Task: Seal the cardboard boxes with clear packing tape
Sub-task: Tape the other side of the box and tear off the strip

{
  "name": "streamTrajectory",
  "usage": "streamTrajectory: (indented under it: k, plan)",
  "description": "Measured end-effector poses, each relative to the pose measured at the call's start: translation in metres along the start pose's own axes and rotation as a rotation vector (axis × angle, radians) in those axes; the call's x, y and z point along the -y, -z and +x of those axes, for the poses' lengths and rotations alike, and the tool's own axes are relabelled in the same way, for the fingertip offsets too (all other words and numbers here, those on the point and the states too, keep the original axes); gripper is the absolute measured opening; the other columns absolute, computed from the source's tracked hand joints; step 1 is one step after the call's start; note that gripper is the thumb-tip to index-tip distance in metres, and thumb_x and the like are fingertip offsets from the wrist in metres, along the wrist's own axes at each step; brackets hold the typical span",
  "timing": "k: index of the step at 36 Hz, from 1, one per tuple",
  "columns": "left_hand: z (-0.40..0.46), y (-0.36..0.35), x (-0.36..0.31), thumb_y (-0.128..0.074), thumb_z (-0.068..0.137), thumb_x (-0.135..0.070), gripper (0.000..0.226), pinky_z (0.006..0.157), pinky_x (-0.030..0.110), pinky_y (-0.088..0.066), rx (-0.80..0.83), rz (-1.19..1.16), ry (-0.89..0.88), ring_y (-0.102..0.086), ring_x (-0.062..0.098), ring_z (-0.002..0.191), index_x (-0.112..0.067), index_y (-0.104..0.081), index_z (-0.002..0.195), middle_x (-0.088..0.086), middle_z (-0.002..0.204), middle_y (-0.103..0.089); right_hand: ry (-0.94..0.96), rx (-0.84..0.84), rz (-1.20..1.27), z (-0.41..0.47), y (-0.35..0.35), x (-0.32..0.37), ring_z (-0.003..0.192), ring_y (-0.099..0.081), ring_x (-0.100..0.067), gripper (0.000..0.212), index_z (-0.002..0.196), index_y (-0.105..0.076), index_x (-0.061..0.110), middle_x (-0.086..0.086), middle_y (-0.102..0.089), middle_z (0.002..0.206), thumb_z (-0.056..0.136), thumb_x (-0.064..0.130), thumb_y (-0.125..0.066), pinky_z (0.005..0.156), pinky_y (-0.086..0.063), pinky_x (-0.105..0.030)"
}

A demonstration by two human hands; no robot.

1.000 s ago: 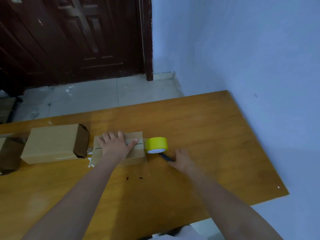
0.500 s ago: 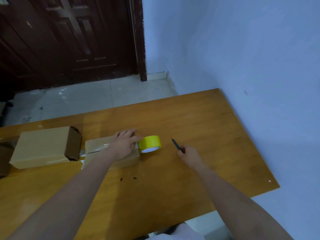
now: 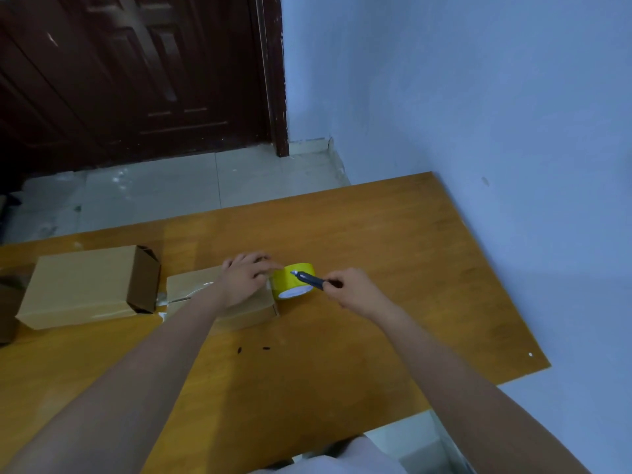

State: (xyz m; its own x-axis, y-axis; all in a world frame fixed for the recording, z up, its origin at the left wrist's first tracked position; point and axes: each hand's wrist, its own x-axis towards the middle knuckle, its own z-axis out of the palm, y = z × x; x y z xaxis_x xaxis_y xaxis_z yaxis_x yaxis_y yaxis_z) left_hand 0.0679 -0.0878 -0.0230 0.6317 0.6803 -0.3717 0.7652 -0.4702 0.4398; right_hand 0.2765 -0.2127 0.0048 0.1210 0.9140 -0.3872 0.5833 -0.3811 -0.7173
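Observation:
A small flat cardboard box (image 3: 191,285) lies on the wooden table (image 3: 393,268), with clear tape running along its top seam. My left hand (image 3: 244,278) rests on the box's right end, fingers bent over the edge beside the yellow tape roll (image 3: 294,281). The roll stands on its side right against the box. My right hand (image 3: 352,290) grips a dark blue utility knife (image 3: 307,278), whose tip points left and lies over the roll near the stretch of tape between roll and box.
A larger cardboard box (image 3: 82,285) with an open dark end lies to the left. Another dark box (image 3: 7,302) is cut off at the left edge. A blue wall borders the table's right side. Two small dark specks (image 3: 253,349) lie on the table.
My right hand lifted the knife off the table and brought it left over the tape roll. My left hand slid to the box's right end by the roll.

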Motion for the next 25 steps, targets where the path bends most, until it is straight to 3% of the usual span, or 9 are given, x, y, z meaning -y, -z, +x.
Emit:
streamTrajectory:
  k: [6,12,16,25]
  plan:
    - [0.000,-0.003,0.001,-0.034,0.098,-0.017,0.044,0.108,0.034,-0.010,-0.012,0.000,-0.012,-0.024,0.016,0.134,-0.043,-0.050,0.130,-0.009,0.147,-0.033,0.006,0.033,-0.142,0.001,-0.015,0.014,0.061,-0.045,-0.024,0.025,0.097,-0.067,0.000,-0.017,-0.051,0.070,0.093,0.015,-0.047,0.054,-0.031,-0.031]
    - [-0.001,-0.004,0.003,-0.035,0.097,-0.017,0.046,0.108,0.034,-0.009,-0.013,-0.008,-0.016,-0.023,0.014,0.135,-0.045,-0.049,0.130,-0.011,0.147,-0.033,-0.016,0.013,-0.187,0.006,-0.022,0.022,0.052,-0.035,-0.021,0.025,0.092,-0.066,-0.003,-0.010,-0.043,0.062,0.092,0.012,-0.046,0.046,-0.022,-0.033]
    - [-0.002,-0.004,0.002,-0.035,0.096,-0.016,0.046,0.106,0.032,-0.011,-0.023,0.000,-0.013,-0.024,0.014,0.135,-0.044,-0.050,0.129,-0.011,0.147,-0.034,-0.014,0.019,-0.197,0.008,-0.028,0.026,0.061,-0.041,-0.026,0.024,0.086,-0.065,-0.002,-0.014,-0.046,0.066,0.091,0.013,-0.047,0.050,-0.023,-0.034]
    - [-0.002,-0.002,-0.001,-0.035,0.097,-0.016,0.044,0.107,0.032,-0.010,-0.020,-0.004,-0.008,-0.023,0.016,0.136,-0.042,-0.051,0.130,-0.009,0.148,-0.033,-0.012,0.022,-0.169,0.009,-0.030,0.025,0.057,-0.038,-0.025,0.023,0.070,-0.054,0.007,-0.009,-0.041,0.060,0.091,0.012,-0.048,0.049,-0.026,-0.032]
